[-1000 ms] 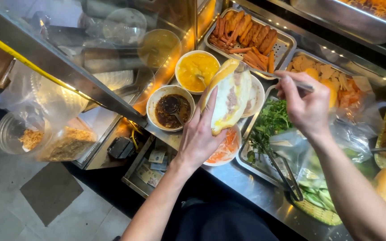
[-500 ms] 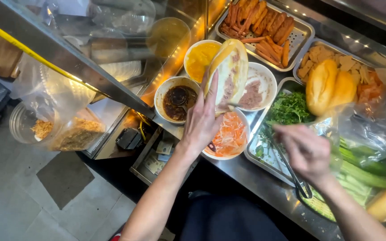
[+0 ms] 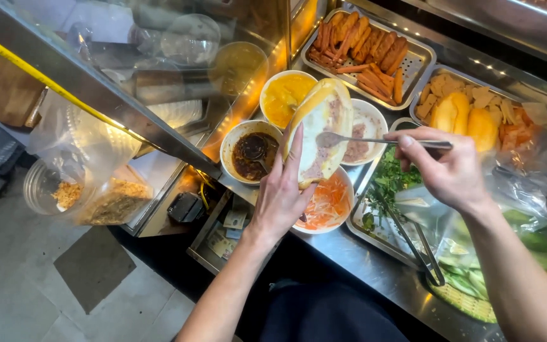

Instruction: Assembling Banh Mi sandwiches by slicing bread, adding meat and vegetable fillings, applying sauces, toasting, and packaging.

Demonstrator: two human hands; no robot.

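At the far left of your view a clear plastic bag (image 3: 93, 190) hangs beside the glass case (image 3: 178, 69), with brown crumbs settled at its bottom. Just right of it, on the steel counter (image 3: 362, 253), a white bowl of dark sauce (image 3: 250, 152) stands with a small spoon resting inside. Behind that is a bowl of yellow sauce (image 3: 286, 95).

Your left hand (image 3: 283, 193) is raised over the bowls, fingers stretched long and wrapped up the back of a split bread roll (image 3: 321, 130), which you hold upright and opened toward you (the pale inside already carries a pinkish-brown smear). Under your palm sits a bowl of shredded carrot (image 3: 330, 206), partly hidden by the hand.

Behind the roll is a white bowl of pâté (image 3: 365, 130). A metal spoon (image 3: 381, 140) reaches across it, its tip inside the open roll, touching the crumb. Your right hand (image 3: 447, 168) pinches the spoon's handle between thumb and curled fingers, closed firmly on it.

Farther back, a metal tray of sausages (image 3: 365, 47) lies level. To its right another tray (image 3: 476, 107) holds sliced pieces and two golden rolls. Below your right hand are green herbs (image 3: 390, 180) in a tray, metal tongs (image 3: 416, 247) lying across it, and cucumber pieces (image 3: 530, 237) near the right edge.
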